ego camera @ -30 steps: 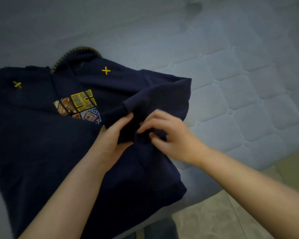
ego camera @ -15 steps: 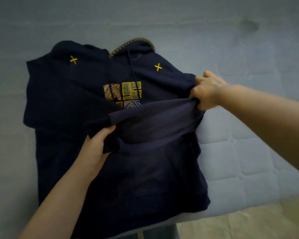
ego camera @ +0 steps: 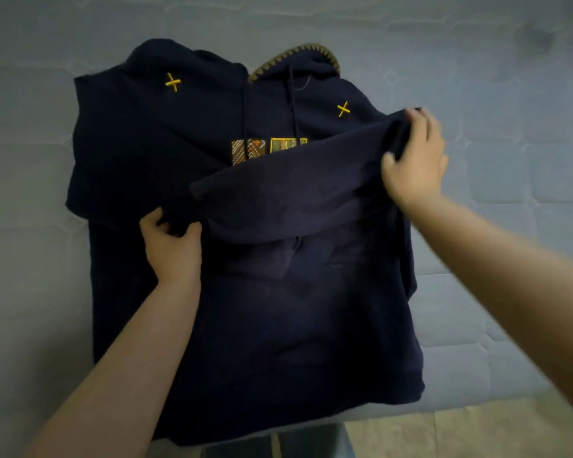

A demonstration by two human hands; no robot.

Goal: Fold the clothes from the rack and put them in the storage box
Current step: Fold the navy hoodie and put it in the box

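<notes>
A navy hoodie (ego camera: 278, 325) lies face up on the mattress, with yellow crosses on both shoulders and a patterned chest patch partly covered. Its right-side sleeve (ego camera: 295, 190) is stretched across the chest. My left hand (ego camera: 172, 242) grips the sleeve's cuff end near the hoodie's left middle. My right hand (ego camera: 414, 160) holds the sleeve at the shoulder fold on the hoodie's right edge, thumb over the cloth. The other sleeve is folded in under the left side. No rack or storage box is in view.
The quilted grey mattress (ego camera: 510, 226) spreads around the hoodie on all sides. Its front edge runs along the bottom right, with beige floor tiles (ego camera: 444, 431) beyond it.
My right hand has slid outward along the sleeve to the shoulder fold and my left hand has drawn the cuff left, so the sleeve now lies straighter across the chest.
</notes>
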